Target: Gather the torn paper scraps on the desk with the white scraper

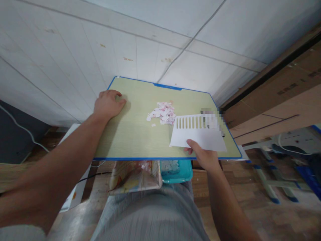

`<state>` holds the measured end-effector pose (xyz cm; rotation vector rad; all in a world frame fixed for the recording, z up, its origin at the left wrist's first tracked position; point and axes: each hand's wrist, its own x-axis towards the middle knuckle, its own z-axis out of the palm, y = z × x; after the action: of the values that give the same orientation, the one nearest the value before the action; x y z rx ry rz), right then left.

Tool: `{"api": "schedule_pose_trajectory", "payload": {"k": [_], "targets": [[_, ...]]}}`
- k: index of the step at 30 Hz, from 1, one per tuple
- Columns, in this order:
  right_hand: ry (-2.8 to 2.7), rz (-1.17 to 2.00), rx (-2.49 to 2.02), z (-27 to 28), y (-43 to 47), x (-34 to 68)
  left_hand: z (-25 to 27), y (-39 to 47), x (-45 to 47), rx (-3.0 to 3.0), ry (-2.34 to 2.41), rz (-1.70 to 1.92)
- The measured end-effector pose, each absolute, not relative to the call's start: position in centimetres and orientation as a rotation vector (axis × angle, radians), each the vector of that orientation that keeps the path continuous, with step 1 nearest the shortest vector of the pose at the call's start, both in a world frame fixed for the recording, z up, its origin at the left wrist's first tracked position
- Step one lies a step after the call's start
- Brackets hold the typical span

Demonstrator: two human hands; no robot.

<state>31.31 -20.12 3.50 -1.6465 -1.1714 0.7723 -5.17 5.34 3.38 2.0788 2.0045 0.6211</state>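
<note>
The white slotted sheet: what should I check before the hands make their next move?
1. White slotted sheet gripped: ok, right hand holds its near edge, thumb on top.
2. Left hand free: ok, nothing visible in it, by the table's left edge.
3. Paper scraps all in one heap: not ok, a loose scrap lies apart.
4. Sheet clear of the scraps: cannot tell, they meet in this view.
5. Sheet's far right corner: cannot tell, pixelated.

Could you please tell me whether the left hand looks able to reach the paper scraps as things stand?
Probably yes: only tabletop shows between the left hand and the paper scraps, while the right hand holds the white card on their other side.
</note>
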Motion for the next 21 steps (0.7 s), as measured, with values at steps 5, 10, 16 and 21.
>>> {"api": "schedule_pose_trajectory", "payload": {"k": [5,10,16,21], "targets": [[-1.130,0.771,-1.607,2.7,-21.2,32.3,3.8,5.1,-4.9,2.117,2.025,0.574],[-1.130,0.792,-1.590,2.0,-21.7,33.1,3.7,5.2,-5.0,2.118,2.011,0.566],[-1.121,0.693,-1.621,2.2,-21.8,33.1,3.6,5.1,-5.2,2.110,2.004,0.572],[-1.130,0.689,-1.672,2.0,-21.9,33.2,3.7,5.0,-5.2,2.110,2.009,0.573]]}}
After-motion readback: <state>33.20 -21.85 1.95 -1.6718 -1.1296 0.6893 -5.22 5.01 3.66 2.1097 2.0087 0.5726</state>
